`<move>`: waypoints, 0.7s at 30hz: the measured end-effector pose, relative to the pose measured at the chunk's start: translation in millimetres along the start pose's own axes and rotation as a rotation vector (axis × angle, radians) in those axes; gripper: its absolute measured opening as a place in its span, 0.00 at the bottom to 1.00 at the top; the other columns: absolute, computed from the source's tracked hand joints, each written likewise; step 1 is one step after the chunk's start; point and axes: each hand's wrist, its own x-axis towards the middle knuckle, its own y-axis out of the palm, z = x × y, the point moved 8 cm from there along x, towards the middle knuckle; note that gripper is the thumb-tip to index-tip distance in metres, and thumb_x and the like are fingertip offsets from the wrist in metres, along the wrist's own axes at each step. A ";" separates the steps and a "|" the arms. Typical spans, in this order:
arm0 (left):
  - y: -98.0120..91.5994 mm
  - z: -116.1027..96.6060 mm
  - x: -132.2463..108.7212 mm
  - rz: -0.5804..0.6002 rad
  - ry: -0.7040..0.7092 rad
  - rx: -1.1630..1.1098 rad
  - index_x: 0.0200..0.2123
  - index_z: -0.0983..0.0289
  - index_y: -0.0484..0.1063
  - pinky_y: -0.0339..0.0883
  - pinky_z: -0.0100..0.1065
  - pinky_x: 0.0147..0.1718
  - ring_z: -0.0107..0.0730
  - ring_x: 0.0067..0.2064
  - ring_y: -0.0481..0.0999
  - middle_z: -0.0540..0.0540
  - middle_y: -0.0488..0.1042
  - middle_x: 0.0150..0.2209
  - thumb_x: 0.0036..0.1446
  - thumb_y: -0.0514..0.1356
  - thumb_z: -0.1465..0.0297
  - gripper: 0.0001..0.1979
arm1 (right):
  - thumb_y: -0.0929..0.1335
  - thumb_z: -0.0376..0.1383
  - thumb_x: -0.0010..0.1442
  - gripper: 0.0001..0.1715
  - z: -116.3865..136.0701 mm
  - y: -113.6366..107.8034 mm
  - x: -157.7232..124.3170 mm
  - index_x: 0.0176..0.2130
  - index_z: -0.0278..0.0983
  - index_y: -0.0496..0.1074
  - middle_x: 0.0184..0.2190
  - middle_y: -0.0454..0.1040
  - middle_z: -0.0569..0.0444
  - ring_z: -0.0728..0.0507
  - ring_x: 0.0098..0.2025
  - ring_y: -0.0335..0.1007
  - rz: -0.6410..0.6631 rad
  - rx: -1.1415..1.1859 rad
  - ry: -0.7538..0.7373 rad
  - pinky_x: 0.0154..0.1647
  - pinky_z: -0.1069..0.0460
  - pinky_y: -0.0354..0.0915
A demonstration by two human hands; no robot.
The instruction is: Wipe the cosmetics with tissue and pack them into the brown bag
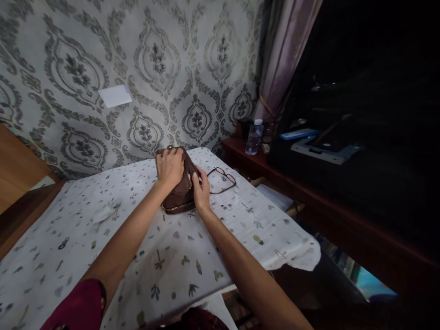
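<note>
A brown bag [178, 200] with gold-coloured trim rests on a table covered by a white patterned cloth [178, 247]. My left hand [170, 166] lies over the bag's upper left part, its fingers bent over the top and closed on it. At the bag's right side, my right hand [202, 188] grips the edge between thumb and fingers; some fingertips are hidden behind the bag. Just right of that hand, red-framed glasses [223, 181] sit on the cloth.
A clear plastic bottle [254, 137] stands on a dark red wooden surface [237, 147] at the right. A crumpled, pale item [105, 213] lies on the cloth at the left. Behind the table rises a patterned wall [158, 68] with a white paper [115, 96] on it.
</note>
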 end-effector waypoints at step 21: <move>0.1 -3.1 -3.9 0.021 0.029 0.033 0.48 0.62 0.72 0.59 0.48 0.48 0.54 0.55 0.69 0.64 0.76 0.49 0.67 0.49 0.72 0.14 | 0.63 0.35 0.67 0.17 78.8 7.0 42.0 0.52 0.41 0.73 0.45 0.76 0.45 0.34 0.48 0.69 0.760 -1.094 -0.573 0.43 0.45 0.66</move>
